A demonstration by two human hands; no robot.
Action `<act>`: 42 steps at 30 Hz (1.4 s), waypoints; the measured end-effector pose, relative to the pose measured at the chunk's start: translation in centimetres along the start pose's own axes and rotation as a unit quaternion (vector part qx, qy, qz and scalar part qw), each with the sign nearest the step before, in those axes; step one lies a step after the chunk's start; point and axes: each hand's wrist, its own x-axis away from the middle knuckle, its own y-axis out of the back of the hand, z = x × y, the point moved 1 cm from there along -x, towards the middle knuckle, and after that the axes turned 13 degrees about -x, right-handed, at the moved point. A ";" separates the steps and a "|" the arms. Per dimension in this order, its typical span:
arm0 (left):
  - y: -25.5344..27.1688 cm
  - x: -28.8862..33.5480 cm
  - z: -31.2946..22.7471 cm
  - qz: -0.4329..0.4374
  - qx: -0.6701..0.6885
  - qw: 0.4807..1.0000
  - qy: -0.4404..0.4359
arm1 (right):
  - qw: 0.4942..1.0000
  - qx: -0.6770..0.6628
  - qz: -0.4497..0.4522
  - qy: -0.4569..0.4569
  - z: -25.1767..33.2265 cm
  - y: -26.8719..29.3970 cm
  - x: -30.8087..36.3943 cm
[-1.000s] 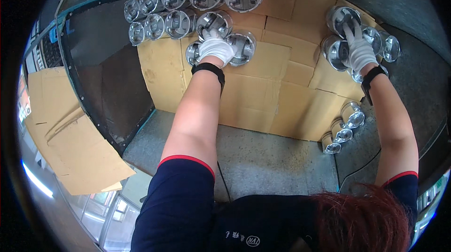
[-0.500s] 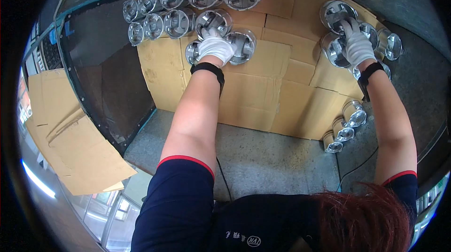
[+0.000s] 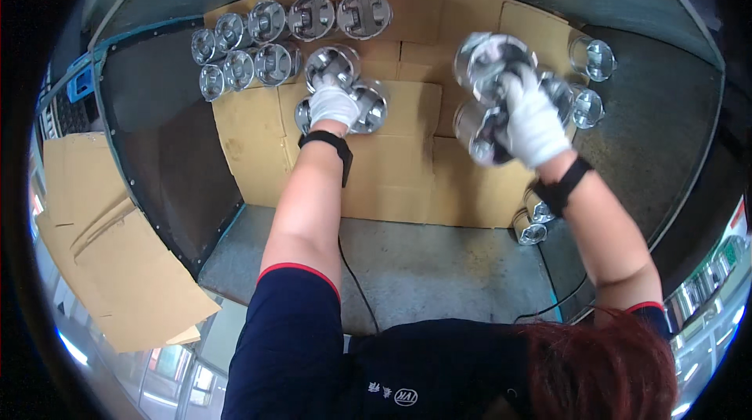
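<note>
My left hand (image 3: 334, 105), in a white glove, has its fingers closed into a small cluster of silver engine pistons. One piston (image 3: 332, 61) lies just beyond the fingers, another (image 3: 371, 105) to the right, and a third is partly hidden on the left. My right hand (image 3: 536, 121), gloved in white too, grips a second cluster, blurred by motion. Of that cluster, a large piston (image 3: 489, 60) shows at the far side, one (image 3: 475, 132) at the near left, and one (image 3: 557, 93) at the right, partly behind the hand.
Two rows of pistons (image 3: 312, 17) stand at the far left on cardboard sheets (image 3: 384, 185). Loose pistons (image 3: 593, 58) lie to the right, with a few more (image 3: 529, 230) near the forearm. A dark side wall (image 3: 168, 122) bounds the left; a black cable (image 3: 358, 283) crosses the grey surface.
My right hand has moved left and nearer with its piston cluster, leaving two pistons behind at the right. The left hand stays on its cluster; the whole view has shifted somewhat.
</note>
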 end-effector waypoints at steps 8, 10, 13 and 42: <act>1.7 15.0 0.5 0.099 0.141 0.982 -0.082 | 0.987 -0.133 0.062 -0.070 9.6 2.7 15.9; 3.7 20.3 0.9 0.117 0.063 0.984 -0.121 | 0.983 -0.162 0.042 -0.069 10.2 3.0 20.8; 7.5 27.3 0.7 0.093 0.060 0.983 -0.145 | 0.991 -0.110 -0.009 -0.074 12.8 6.7 26.8; 20.3 66.9 -38.7 -0.083 -0.111 0.727 -0.672 | 0.841 -0.073 -0.397 -0.361 -4.5 35.1 73.4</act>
